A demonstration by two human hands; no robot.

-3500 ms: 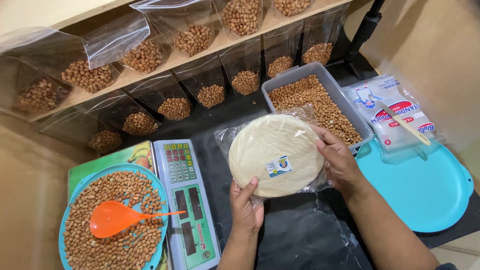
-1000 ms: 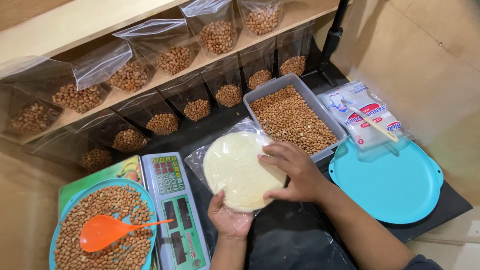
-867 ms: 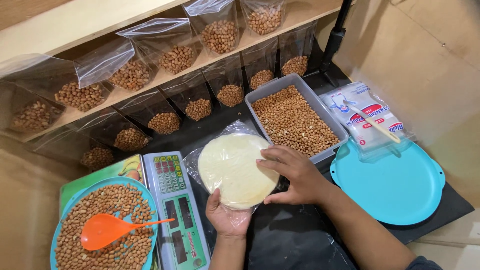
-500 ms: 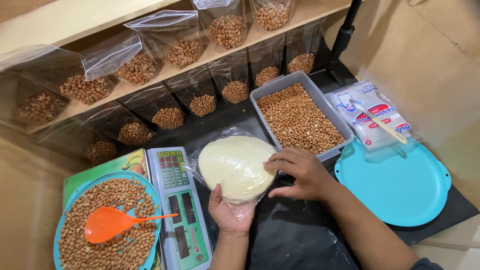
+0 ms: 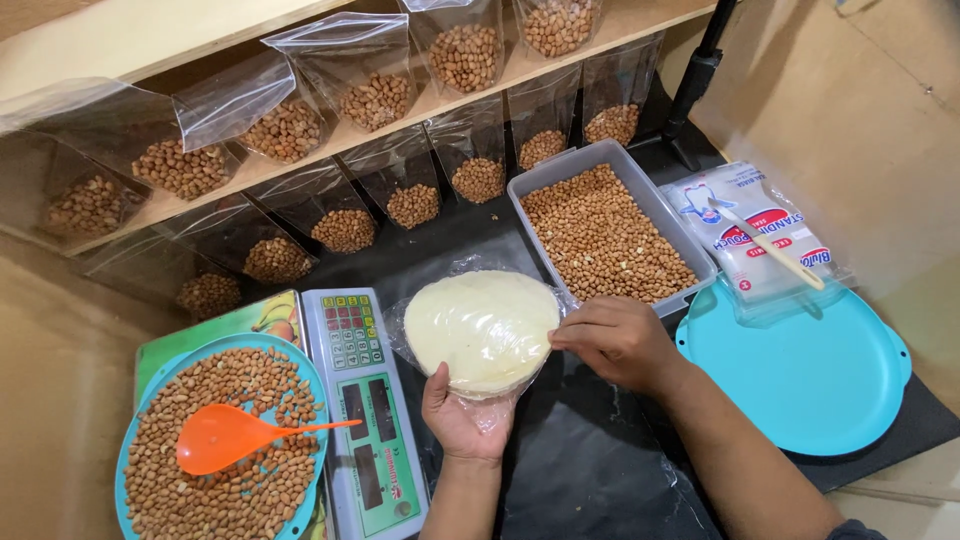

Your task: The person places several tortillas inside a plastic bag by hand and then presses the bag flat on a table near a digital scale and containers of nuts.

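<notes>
Clearly the left hand [image 5: 462, 418] cups the wrapped disc [image 5: 482, 330], right hand [image 5: 612, 340] pinching at three o'clock; loose wrap could let it slip out.

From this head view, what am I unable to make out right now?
- Head view: left hand palm and fingertips, hidden under the wrapped round stack.
- Right hand fingertips, tucked at the stack's edge.
- Scale readout: too small.
- Peanut plate: cut off by the bottom edge.

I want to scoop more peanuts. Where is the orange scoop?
In the head view the orange scoop lies at lower left on the peanuts in the round blue tray, just left of the digital scale.
</notes>
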